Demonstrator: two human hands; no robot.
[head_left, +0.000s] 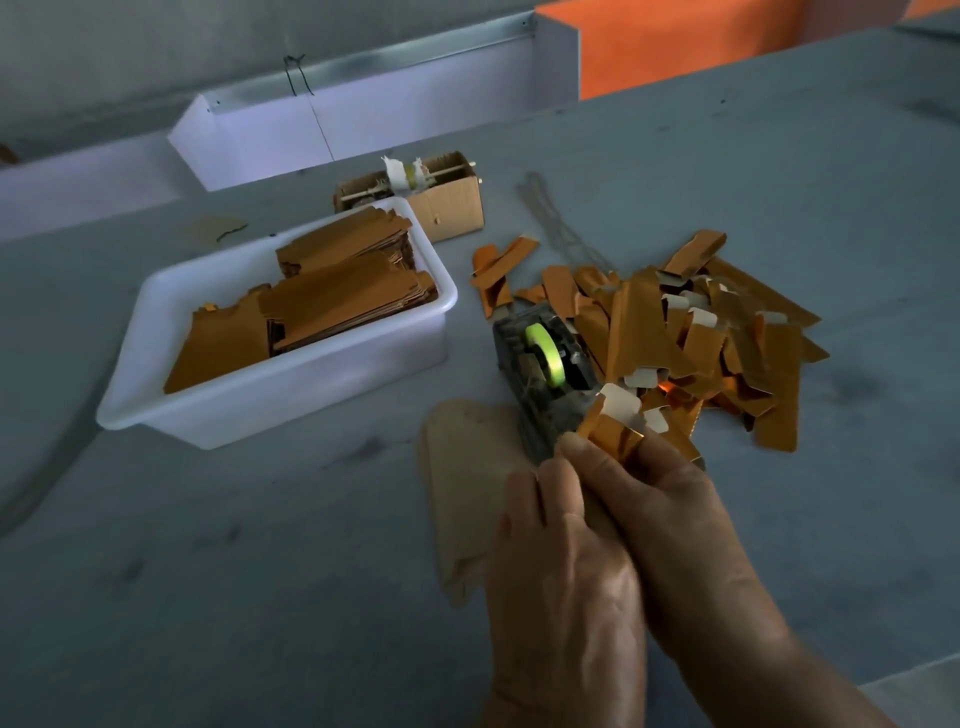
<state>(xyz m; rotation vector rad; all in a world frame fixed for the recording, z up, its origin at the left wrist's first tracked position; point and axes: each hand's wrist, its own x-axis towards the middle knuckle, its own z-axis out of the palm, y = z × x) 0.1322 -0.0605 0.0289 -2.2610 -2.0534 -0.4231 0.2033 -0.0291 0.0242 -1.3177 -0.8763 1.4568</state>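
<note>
Right hand (670, 525) is pinching a folded gold foil piece (615, 434), thumb on top and fingers under, right at the near end of the tape dispenser (540, 374), so the piece sits near-centre, just right of the cutter end. Left hand (561, 561) is tucked against the right thumb with fingers curled. Can't tell if it has tape, the piece or nothing, since the fingertips are hidden. Looks like a taping step on the piece's flap. Risks as I read them: the green tape roll (545, 353) is low-tack-looking and narrow, so a skewed pull would lay the strip crooked or stick it to a finger. The dispenser sits partly on a loose brown sheet (467, 467), and a hard tug could slide both across the desk (208, 571). The loose pile of gold pieces (675, 332) is touching the dispenser's right side, so a stray tape end could snag a neighbour and drag it in. The foil is thin, and too tight a pinch would crease it. The white tub (291, 395) with stacked flats (343, 296) is to the left, well apart from the hands, so it is not a concern. The cardboard box (452, 208) at the far side is out of the way.
</note>
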